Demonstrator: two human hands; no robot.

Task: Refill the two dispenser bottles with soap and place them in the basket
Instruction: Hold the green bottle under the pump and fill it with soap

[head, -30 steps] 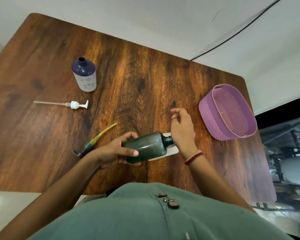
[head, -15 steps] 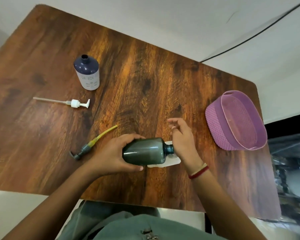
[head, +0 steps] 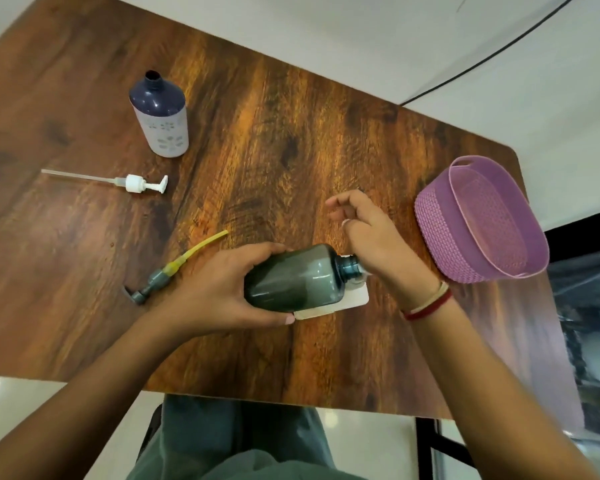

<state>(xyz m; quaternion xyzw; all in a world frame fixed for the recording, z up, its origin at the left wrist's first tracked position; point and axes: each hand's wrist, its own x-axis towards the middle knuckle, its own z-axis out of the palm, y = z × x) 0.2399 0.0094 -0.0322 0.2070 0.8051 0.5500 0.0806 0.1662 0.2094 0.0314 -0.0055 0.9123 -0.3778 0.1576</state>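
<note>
On the table [head: 291,133], furthest left, the white pump [head: 132,183] lies flat with its thin tube pointing left. It looks light and bendy in the tube, so the collar is the place to take it. Just behind it the blue bottle [head: 160,116] stands upright with its neck open. It appears to be stiff, smooth plastic, best held round the body below the shoulder. Nearer the person the grey pump [head: 174,271] lies on its side, its yellow tube pointing up and right.

The left hand [head: 215,289] grips the green bottle [head: 291,278] at its base end, fingers over the top and thumb underneath. The bottle is on its side near the front middle of the table, neck pointing right, over a white flat piece [head: 326,310] that lies under it. Its wall looks hard and glossy. It is likely to turn slippery if soap runs on it, so a full wrap round the widest part seems safer than a pinch at the narrow neck. How full it is cannot be told through the dark plastic.

The right hand [head: 371,244] is at the bottle's mouth with fingers loosely curled. Whether it holds anything cannot be told. Well to the right stands the basket [head: 440,237], with nothing in it. It looks like light plastic with a slot handle at the far rim.
</note>
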